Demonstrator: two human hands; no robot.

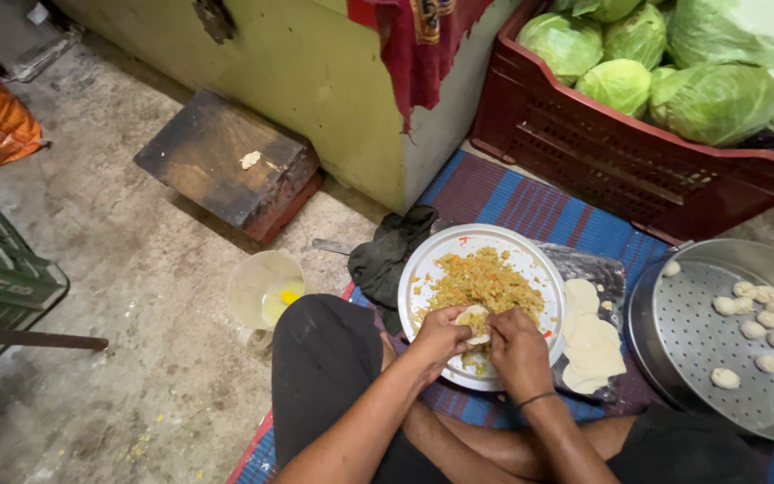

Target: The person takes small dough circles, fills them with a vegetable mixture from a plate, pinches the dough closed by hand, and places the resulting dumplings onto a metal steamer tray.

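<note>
Dough wrapper [473, 317], loaded with yellow filling, sits cupped in the left hand [441, 336] over the near rim of the white plate [432, 260]; that hand is curled around it. Right hand [517, 345] is closed, fingertips pinching the wrapper edge. Advice: keep filling centred, pleat evenly, seal fully. Spare wrappers [591, 345] lie just beside the plate. Finished dumplings [759, 315] rest on the perforated steamer tray [700, 358], right of the spare wrappers.
</note>
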